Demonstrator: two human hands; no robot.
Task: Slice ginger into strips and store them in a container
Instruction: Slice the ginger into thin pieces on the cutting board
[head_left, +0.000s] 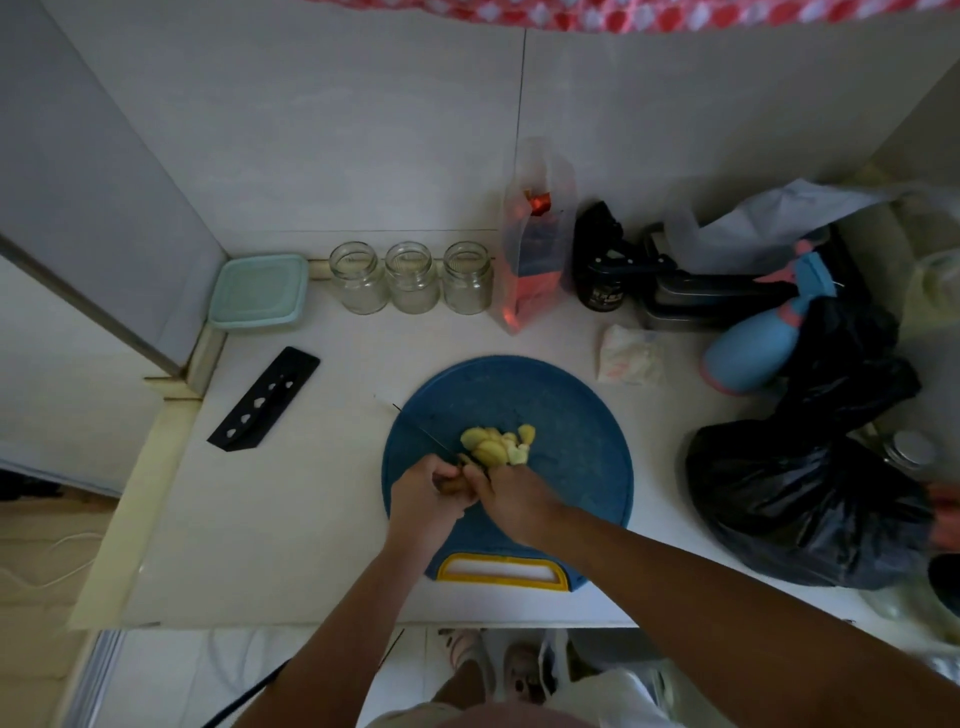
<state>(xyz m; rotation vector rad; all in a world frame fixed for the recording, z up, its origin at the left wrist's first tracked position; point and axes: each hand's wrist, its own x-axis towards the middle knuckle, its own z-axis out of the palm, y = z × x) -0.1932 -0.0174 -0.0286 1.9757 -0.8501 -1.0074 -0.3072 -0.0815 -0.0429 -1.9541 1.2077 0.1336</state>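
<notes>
On the blue cutting board (561, 395), in the head view, the ginger (496, 444) is lying as a pile of pale yellow pieces near the board's middle. The left grip (423, 493) is clenching round the brown handle of the knife (451, 484), whose thin blade is pointing toward 10 o'clock, out to the board's rim. The right grip (511, 501) is sitting just beside it at 3 o'clock, its fingers curling down at the near edge of the pile. Whether they are pinching a piece I cannot tell. The ginger is lying at 12 o'clock from the right grip, touching its fingertips, and at 1 o'clock from the left grip. The board is resting on the white table (291, 519). At 10 o'clock from the board a teal lidded container (258, 292) is sitting in the table's corner, with three open glass jars (412, 278) standing in a row at its 3 o'clock. A black sheath (265, 400) is lying at the board's 9 o'clock.
</notes>
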